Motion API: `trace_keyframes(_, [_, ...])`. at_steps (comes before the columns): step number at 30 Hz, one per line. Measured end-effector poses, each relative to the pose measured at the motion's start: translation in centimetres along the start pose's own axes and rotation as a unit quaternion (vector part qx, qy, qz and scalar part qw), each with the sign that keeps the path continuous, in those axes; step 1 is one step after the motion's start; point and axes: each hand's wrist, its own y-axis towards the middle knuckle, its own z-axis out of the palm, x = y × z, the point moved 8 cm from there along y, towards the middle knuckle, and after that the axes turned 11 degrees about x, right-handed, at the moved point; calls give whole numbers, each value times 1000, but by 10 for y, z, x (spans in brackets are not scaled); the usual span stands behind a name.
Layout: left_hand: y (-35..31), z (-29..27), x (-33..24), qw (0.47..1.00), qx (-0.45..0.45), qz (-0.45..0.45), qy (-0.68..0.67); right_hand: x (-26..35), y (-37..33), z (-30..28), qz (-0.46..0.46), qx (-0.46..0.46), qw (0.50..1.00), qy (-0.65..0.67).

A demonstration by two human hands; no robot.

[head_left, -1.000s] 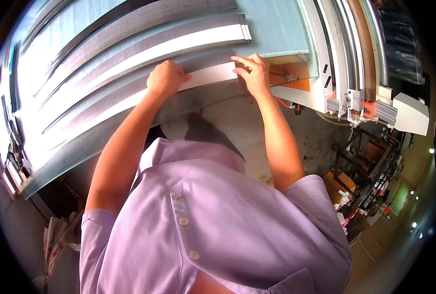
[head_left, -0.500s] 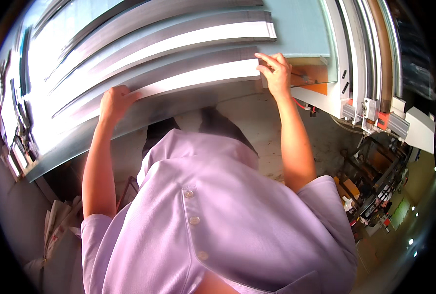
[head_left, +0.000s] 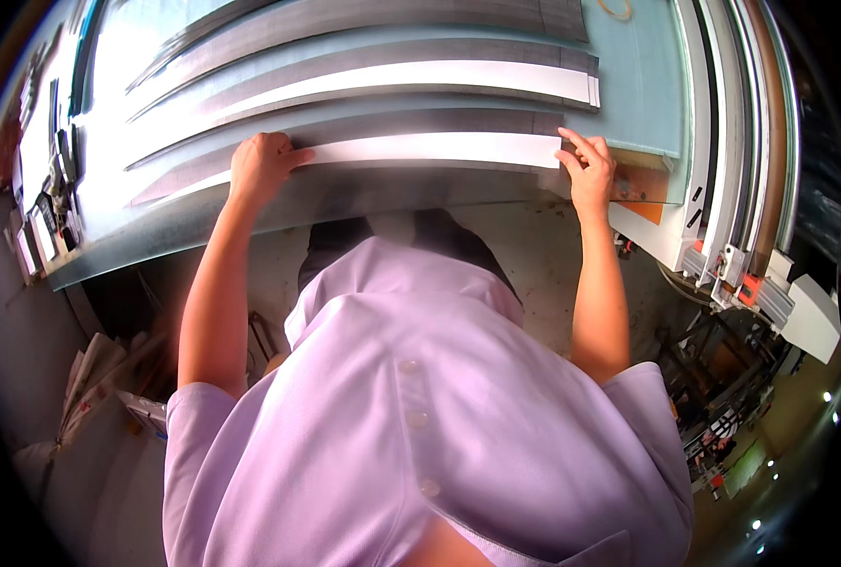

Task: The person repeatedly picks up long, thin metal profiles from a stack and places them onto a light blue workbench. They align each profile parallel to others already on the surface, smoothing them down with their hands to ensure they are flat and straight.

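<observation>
A long white strip (head_left: pixel 420 149) lies lengthwise on a wider dark grey strip (head_left: pixel 496 122) along the near edge of a pale blue-green tabletop (head_left: pixel 628 113). My left hand (head_left: pixel 262 168) is closed, fingers curled and thumb pointing right, on the white strip toward the left. At the strip's right end is my right hand (head_left: pixel 591 175). Its thumb touches that end, while the index finger reaches over the grey strip's end with a gap between the two. Behind lies another grey strip (head_left: pixel 458 60) bearing a second white strip (head_left: pixel 477 76).
More grey strips (head_left: pixel 477 13) lie farther back. A white and metal rail frame (head_left: pixel 723 142) runs along the table's right side, with a white end housing (head_left: pixel 808 317). Various tools and narrow pieces (head_left: pixel 47 222) crowd the left edge. Cluttered racks (head_left: pixel 713 378) stand lower right.
The whole view has shifted, so table, strips and hands appear farther right and slightly lower. Both hands keep about the same places on the strip.
</observation>
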Motion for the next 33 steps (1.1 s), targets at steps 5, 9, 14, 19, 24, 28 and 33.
trace_keyframes(5, [0,0,-2,1000,-4,-4,-9,-1,-1,0,12,6,1000,-8])
trace_keyframes(9, [0,-1,-3,1000,-6,-6,-2,-3,-1,1,24,9,999,25])
trace_keyframes(14, [2,2,1,999,-28,10,10,40,-3,-1,-31,-33,984,-172])
trace_keyframes(19, [3,-1,-7,1000,-7,-11,10,186,-27,112,-218,126,967,-43])
trace_keyframes(24, [1,-1,-5,1000,-6,-13,14,166,-34,118,-153,193,963,-110])
trace_keyframes(28, [0,0,-4,1000,5,-27,8,88,-48,67,-54,167,963,-203])
trace_keyframes(33, [7,10,2,999,-15,-6,37,49,-56,31,-22,157,957,-244])
